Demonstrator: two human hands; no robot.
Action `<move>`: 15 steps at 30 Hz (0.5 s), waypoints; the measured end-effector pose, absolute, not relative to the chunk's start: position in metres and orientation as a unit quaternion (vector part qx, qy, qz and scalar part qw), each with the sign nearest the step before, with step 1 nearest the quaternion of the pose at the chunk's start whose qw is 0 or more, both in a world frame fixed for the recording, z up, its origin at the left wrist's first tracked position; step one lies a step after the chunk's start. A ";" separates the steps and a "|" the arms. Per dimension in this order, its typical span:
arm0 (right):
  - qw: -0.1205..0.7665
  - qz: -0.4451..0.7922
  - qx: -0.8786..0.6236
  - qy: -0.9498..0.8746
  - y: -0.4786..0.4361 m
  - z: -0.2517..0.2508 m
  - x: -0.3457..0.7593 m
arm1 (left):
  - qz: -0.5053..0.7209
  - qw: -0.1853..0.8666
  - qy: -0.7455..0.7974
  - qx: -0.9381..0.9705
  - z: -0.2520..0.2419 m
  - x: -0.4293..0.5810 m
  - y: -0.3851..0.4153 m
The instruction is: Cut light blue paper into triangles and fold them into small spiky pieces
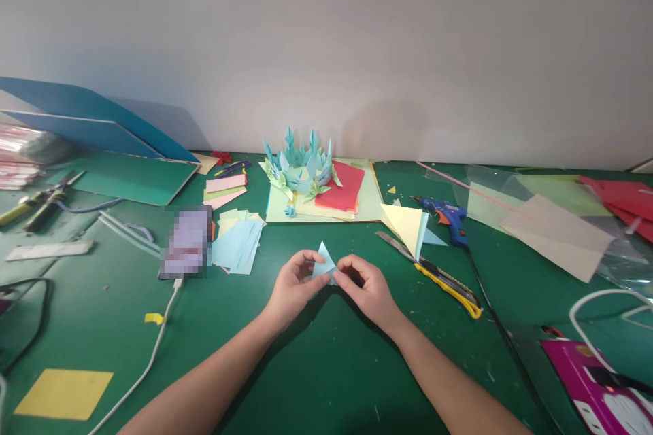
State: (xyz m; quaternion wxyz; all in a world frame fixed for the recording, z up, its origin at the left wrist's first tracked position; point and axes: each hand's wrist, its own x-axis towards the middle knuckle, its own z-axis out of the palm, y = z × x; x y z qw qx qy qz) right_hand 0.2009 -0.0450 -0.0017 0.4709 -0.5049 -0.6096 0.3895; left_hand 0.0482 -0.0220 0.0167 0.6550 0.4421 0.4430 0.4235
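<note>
A small light-blue piece of folded paper, pointed at the top, is held between both hands above the green table. My left hand pinches its left side with thumb and fingers. On the right, my right hand is closed with thumb and fingertips at its lower right edge. Beyond the hands stands a blue and green folded-paper crown on stacked paper sheets. A fan of light-blue paper slips lies to the left of my left hand. Yellow and blue paper triangles rest beyond my right hand.
Right of the hands lie a yellow utility knife and a blue glue gun with a black cord. A phone on a white cable lies left. Pliers sit far left; a magenta power strip occupies the near right.
</note>
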 end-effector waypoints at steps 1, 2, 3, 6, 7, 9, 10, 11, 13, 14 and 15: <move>0.475 0.384 -0.508 -0.608 -0.045 -0.002 0.201 | 0.423 0.652 0.439 0.451 0.015 0.049 -0.022; 0.476 0.380 -0.510 -0.607 -0.045 -0.002 0.202 | 0.423 0.645 0.436 0.463 0.014 0.049 -0.022; 0.477 0.379 -0.511 -0.607 -0.044 -0.002 0.202 | 0.425 0.636 0.434 0.476 0.012 0.049 -0.022; 0.480 0.383 -0.513 -0.600 -0.044 -0.003 0.202 | 0.425 0.602 0.438 0.515 0.009 0.048 -0.023; 0.481 0.386 -0.514 -0.596 -0.044 -0.003 0.202 | 0.422 0.593 0.441 0.525 0.009 0.048 -0.023; 0.481 0.392 -0.518 -0.589 -0.044 -0.002 0.202 | 0.413 0.574 0.446 0.548 0.009 0.048 -0.024; 0.480 0.394 -0.520 -0.587 -0.044 -0.002 0.202 | 0.409 0.562 0.447 0.564 0.009 0.047 -0.024; 0.477 0.394 -0.522 -0.587 -0.044 -0.002 0.202 | 0.404 0.547 0.447 0.581 0.010 0.047 -0.024; 0.475 0.383 -0.525 -0.594 -0.044 -0.001 0.203 | 0.394 0.524 0.441 0.613 0.011 0.047 -0.024; 0.476 0.371 -0.525 -0.600 -0.045 -0.001 0.203 | 0.394 0.521 0.435 0.619 0.011 0.048 -0.024; 0.482 0.352 -0.525 -0.607 -0.045 -0.001 0.203 | 0.403 0.525 0.430 0.614 0.011 0.048 -0.024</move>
